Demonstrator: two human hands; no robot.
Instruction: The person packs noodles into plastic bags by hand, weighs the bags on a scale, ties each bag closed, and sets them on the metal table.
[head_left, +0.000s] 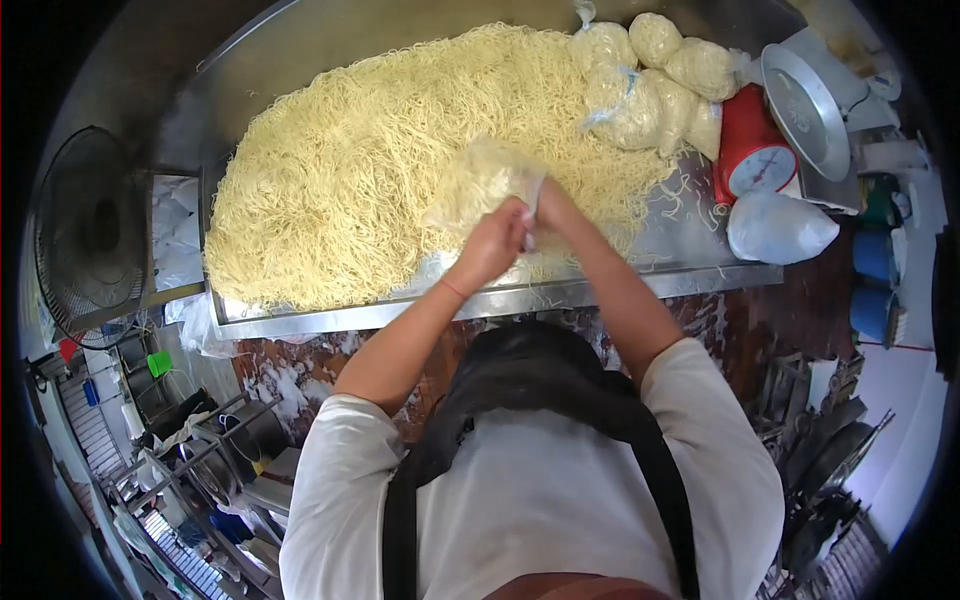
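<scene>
The broad heap of thin, pale-yellow noodles (pixel 350 170) is cream where light catches its strands. The same yellow shows through the colourless, crinkled plastic bag (pixel 480 188) and through the rounded, knotted clear bags (pixel 640 118), one of them marked by a light-blue tie (pixel 628 82). The flat metal table (pixel 695 238) is silver-grey. The boxy red weighing scale (pixel 737 125) has a white round dial (pixel 762 170) and a silvery round metal pan (pixel 805 110); the plump plastic sack (pixel 780 228) beside it is bluish white. The cloth shirt (pixel 540 490) is plain white, the apron (pixel 540 365) plain black, the thin wrist cord (pixel 454 288) red. The floor (pixel 290 375) is reddish brown with irregular white patches.
</scene>
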